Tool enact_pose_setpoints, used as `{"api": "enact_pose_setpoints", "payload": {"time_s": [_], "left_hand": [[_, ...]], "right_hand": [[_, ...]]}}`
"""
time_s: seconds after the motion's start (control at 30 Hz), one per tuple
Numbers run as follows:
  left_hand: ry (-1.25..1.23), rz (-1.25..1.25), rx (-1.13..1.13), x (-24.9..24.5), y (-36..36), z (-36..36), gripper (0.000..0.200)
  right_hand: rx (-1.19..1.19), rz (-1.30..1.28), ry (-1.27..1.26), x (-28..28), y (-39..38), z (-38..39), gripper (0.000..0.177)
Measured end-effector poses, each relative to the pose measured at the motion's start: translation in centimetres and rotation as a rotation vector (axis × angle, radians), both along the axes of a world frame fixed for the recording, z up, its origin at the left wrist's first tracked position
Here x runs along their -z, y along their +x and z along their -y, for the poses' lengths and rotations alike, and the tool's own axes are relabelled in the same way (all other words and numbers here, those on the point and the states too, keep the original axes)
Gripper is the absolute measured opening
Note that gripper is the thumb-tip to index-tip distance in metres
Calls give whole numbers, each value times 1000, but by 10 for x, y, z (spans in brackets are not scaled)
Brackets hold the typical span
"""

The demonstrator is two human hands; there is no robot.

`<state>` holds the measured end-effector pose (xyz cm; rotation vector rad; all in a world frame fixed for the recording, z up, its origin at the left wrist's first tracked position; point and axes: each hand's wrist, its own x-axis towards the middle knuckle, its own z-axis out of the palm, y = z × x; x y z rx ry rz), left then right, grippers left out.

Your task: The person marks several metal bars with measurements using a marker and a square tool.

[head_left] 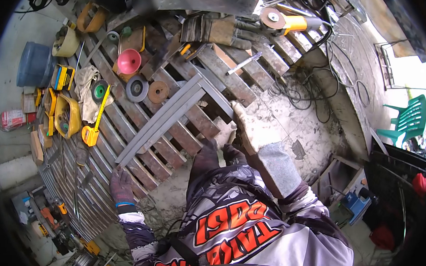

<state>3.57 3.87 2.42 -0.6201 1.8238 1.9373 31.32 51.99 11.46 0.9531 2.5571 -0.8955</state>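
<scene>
A grey metal frame (158, 118) of long parallel bars, with a shorter bar (217, 100) joined at its far corner, lies on the slatted metal workbench (188, 140). My left hand (122, 185), in a dark knit glove, rests at the near end of the long bars. Its fingers look stretched out, and nothing shows in them. My right hand (257, 129) wears a thick pale welding glove with a grey cuff. It is beside the free end of the shorter bar; the glove hides whether it touches or grips the bar.
An angle grinder (288, 24) and work gloves (216, 29) lie at the back. Grinding discs (137, 88), a pink bowl (129, 61), and a tape measure (91, 135) with its blade out lie left. Cables (316, 85) trail right; a green chair (409, 119) stands beyond.
</scene>
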Motion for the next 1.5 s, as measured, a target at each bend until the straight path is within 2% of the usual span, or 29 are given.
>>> {"api": "enact_pose_setpoints", "payload": {"time_s": [0.07, 0.37, 0.5, 0.53, 0.7, 0.8, 1.07, 1.13, 1.2, 1.37, 1.5], "left_hand": [[-10, 25, 35, 7, -4, 12, 55], [-122, 33, 11, 12, -8, 7, 46], [-113, 11, -9, 1, -1, -7, 39], [-154, -1, -109, -19, 13, -38, 33], [-143, 25, -8, -5, -8, -12, 34], [-169, -16, -167, 6, -8, -5, 37], [-159, -18, -142, -1, -12, -3, 41], [-177, -10, -120, 1, -15, 3, 40], [-113, -19, -103, 3, -16, 6, 39], [-142, -16, -171, 4, -15, 2, 40], [-132, -28, -179, 6, -17, 5, 40]], "right_hand": [[-4, 46, -27, -5, -2, -1, 70], [16, -41, 18, 7, 6, 5, 74], [1, -50, -45, 10, 8, 2, 63], [-7, -11, -63, 6, 6, 0, 62], [14, 21, -144, 12, 6, -2, 64], [-23, -97, -56, 24, 14, 3, 68], [-39, -136, -138, 32, 16, -1, 73], [-57, -50, -107, 29, 14, -2, 74], [-63, -57, -87, 31, 14, -1, 74], [-79, -58, -76, 39, 15, 0, 73], [-83, 0, -84, 35, 12, -2, 79]]}}
